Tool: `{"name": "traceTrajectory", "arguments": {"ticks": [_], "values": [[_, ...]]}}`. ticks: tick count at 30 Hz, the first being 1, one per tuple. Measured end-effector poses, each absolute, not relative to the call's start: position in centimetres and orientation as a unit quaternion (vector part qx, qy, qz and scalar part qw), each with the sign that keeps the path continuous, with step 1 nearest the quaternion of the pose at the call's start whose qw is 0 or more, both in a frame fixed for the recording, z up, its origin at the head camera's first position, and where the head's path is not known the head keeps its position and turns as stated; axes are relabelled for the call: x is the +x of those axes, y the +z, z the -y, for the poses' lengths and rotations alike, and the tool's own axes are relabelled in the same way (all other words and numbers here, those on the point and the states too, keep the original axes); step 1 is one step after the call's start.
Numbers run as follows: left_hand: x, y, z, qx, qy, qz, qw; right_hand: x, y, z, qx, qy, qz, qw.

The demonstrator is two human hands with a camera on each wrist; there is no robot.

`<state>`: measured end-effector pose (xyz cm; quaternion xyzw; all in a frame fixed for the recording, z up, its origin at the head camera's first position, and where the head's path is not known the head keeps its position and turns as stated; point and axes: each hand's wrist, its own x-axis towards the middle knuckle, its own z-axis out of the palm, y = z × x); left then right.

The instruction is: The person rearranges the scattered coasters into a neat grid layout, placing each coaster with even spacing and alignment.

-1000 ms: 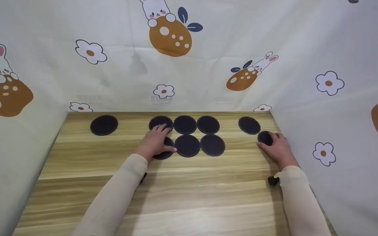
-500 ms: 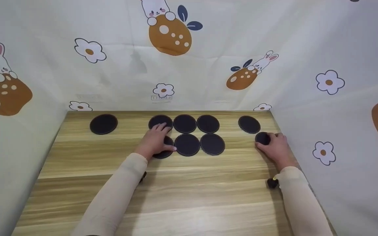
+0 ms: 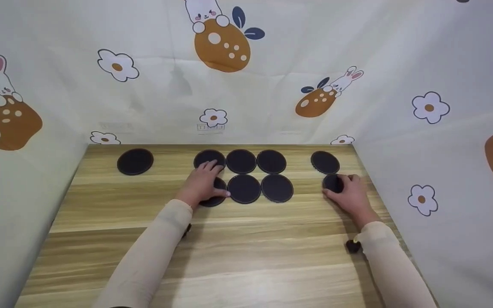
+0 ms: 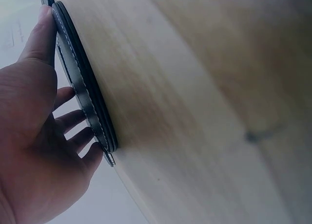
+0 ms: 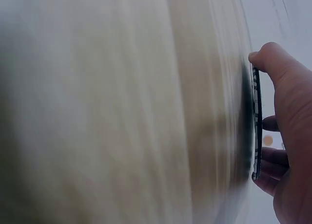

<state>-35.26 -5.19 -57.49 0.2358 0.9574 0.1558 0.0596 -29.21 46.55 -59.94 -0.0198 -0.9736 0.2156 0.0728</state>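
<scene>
The left hand (image 3: pixel 202 183) rests over two black round coasters at the left end of a touching block, fingertips on the back one (image 3: pixel 206 157) and thumb across the front one (image 3: pixel 218 185). In the left wrist view the fingers lie along the stitched rim of a coaster (image 4: pixel 84 83). At the right, the right hand (image 3: pixel 353 194) holds a small-looking black coaster (image 3: pixel 333 183) between thumb and fingers, just in front of another coaster (image 3: pixel 325 162). The right wrist view shows this coaster (image 5: pixel 257 121) edge-on, gripped at its rim.
Another black coaster (image 3: pixel 135 161) lies alone at the back left. Four more, including one in the front row (image 3: pixel 277 188), lie in the middle block. Patterned cloth (image 3: pixel 272 98) borders the wooden table (image 3: pixel 246 256) at the back and both sides.
The right hand has moved left and slightly toward the front with its coaster, now in front of the back right one. The left hand has stayed on the block.
</scene>
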Motion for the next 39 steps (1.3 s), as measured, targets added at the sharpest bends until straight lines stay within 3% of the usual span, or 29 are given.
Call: {"name": "traceTrajectory", "arguments": {"ticks": [14, 39], "values": [[-35.0, -57.0, 5.2, 0.232, 0.162, -0.957, 0.059, -27.6, -58.5, -41.6, 0.048, 0.239, 0.966, 0.084], [-35.0, -57.1, 5.2, 0.242, 0.154, -0.957, 0.050, -24.1, -57.2, -34.3, 0.124, 0.213, 0.968, 0.043]]}}
